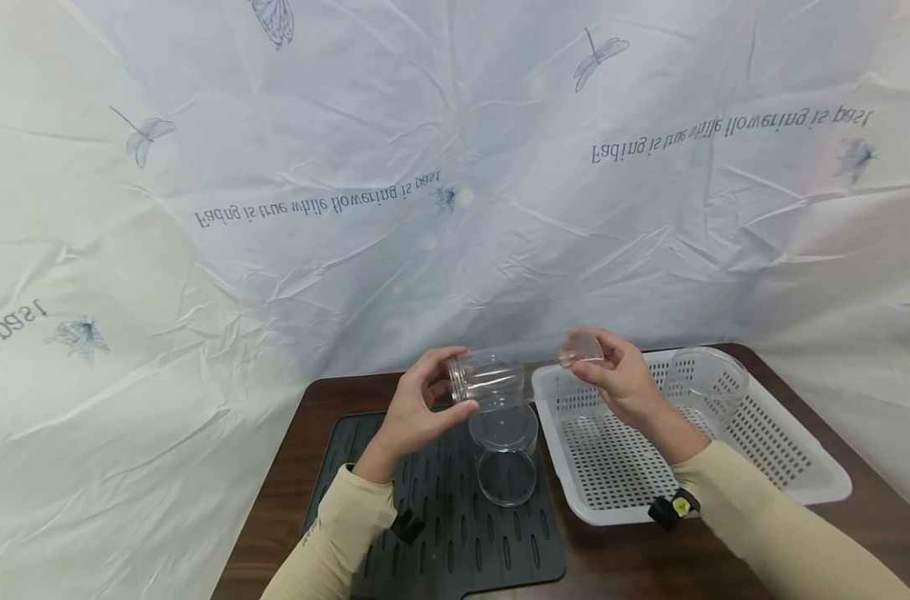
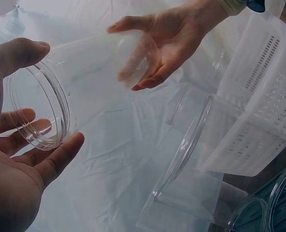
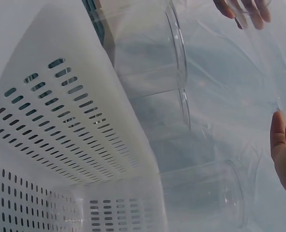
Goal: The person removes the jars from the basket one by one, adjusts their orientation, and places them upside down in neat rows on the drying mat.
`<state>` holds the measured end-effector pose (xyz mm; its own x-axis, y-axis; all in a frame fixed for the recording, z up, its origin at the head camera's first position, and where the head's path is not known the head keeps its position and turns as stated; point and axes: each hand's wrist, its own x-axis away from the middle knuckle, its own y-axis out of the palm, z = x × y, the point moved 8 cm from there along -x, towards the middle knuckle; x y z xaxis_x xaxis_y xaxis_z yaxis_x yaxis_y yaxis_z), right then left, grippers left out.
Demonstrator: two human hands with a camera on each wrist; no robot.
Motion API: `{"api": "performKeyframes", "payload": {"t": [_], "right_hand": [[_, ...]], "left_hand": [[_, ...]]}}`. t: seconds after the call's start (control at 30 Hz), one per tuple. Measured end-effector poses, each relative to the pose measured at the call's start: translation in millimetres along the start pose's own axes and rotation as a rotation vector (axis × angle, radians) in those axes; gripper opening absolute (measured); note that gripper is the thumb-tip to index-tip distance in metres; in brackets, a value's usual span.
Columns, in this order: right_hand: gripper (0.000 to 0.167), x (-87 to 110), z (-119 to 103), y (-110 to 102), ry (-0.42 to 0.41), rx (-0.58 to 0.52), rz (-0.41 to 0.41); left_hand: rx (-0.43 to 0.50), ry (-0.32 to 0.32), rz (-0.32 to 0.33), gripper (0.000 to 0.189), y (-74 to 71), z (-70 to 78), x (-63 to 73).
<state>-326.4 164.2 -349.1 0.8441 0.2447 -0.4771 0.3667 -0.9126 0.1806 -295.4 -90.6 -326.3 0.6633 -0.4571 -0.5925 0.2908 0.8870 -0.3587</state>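
My left hand (image 1: 425, 404) grips a clear jar (image 1: 492, 380) around its threaded mouth, thumb on one side and fingers on the other. The jar lies nearly sideways in the air above the mat. My right hand (image 1: 618, 375) holds its far end, with the thumb and fingers around the rounded clear base. In the left wrist view, the see-through body (image 2: 92, 72) runs from the threaded mouth towards the right hand (image 2: 174, 41). Clear cylindrical containers (image 1: 505, 429) stand below on the dark ridged mat (image 1: 440, 533); their overlapping outlines are hard to separate.
A white perforated basket (image 1: 601, 512) stands right of the mat, with a clear round container (image 1: 706, 379) at its far right. Both rest on a dark brown wooden table (image 1: 275, 500). A pale printed sheet (image 1: 350, 275) hangs close behind.
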Motion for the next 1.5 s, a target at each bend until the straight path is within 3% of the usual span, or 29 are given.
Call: {"api": "performKeyframes", "payload": {"t": [0.3,0.43,0.7,0.97,1.3,1.5], "right_hand": [[0.036,-2.9,-16,-4,-0.095,-0.07,0.001],[0.036,-3.6,-22,-6,-0.1,-0.079,-0.013],[0.04,-2.7,-29,-13,-0.081,-0.05,0.041],[0.043,-1.0,-40,-16,-0.118,-0.011,0.027],[0.05,0.5,-51,-16,-0.187,0.064,-0.003],[0.052,2.7,-54,-17,-0.153,0.174,0.006]], "left_hand": [[0.064,-0.041,-0.077,0.089,-0.1,-1.9,4.3],[0.051,-0.039,-0.081,0.089,-2.3,-2.8,4.9],[0.037,-0.042,-0.082,0.085,-8.5,-9.5,8.2],[-0.041,-0.092,-0.071,0.083,-15.5,-21.5,16.4],[-0.186,-0.207,-0.055,0.086,-21.9,-47.0,31.0],[-0.271,-0.242,-0.047,0.085,-25.4,-57.2,36.1]]}}
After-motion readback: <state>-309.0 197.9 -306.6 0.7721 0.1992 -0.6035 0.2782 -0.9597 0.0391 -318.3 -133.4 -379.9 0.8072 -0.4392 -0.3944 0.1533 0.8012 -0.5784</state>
